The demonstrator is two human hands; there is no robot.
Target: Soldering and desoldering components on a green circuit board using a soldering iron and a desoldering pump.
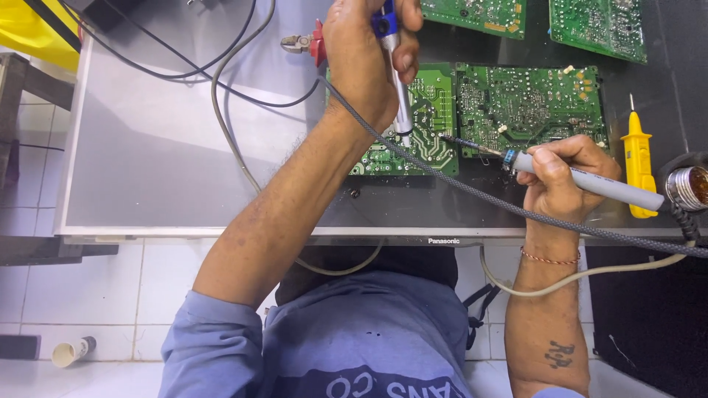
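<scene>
My left hand (365, 55) grips a silver and blue desoldering pump (400, 103) held upright, its tip touching a green circuit board (431, 118). My right hand (564, 173) holds a grey-handled soldering iron (590, 183) like a pen, its thin tip reaching left to the same board close to the pump's tip. A second green board (527, 103) lies just to the right, above my right hand. Both boards rest on the back of a flat television panel (162, 147).
Two more green boards (597, 26) lie at the top right. A yellow tester screwdriver (639, 158) and a solder spool (689, 186) sit at the right. Red-handled cutters (306, 44) lie near my left hand. Grey and black cables (228, 110) cross the panel. A small cup (70, 352) stands on the tiled floor.
</scene>
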